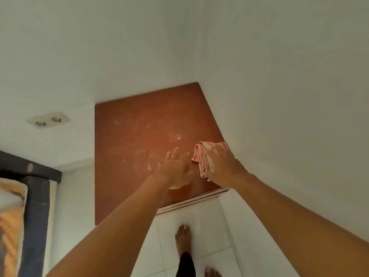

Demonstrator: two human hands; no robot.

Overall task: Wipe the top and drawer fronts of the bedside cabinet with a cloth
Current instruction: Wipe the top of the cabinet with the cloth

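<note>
While gripped, cloth (205, 156) lies under right hand (221, 166) fingers (209, 172).

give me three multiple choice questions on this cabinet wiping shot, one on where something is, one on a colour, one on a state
1. Where on the cabinet top is the cloth?
A. near its right edge, by the wall
B. at its far left corner
C. hanging off its front edge

2. What colour are the cloth's stripes?
A. blue
B. orange-red
C. green

3. What state is the left hand in?
A. clenched on the cloth
B. open, fingers spread, holding nothing
C. gripping a drawer handle

Answers:
1. A, the cloth lies under the right hand next to the right wall.
2. B, orange-red stripes run across its pale fabric.
3. B, its fingers are spread over the top and the cloth is with the other hand.
</note>
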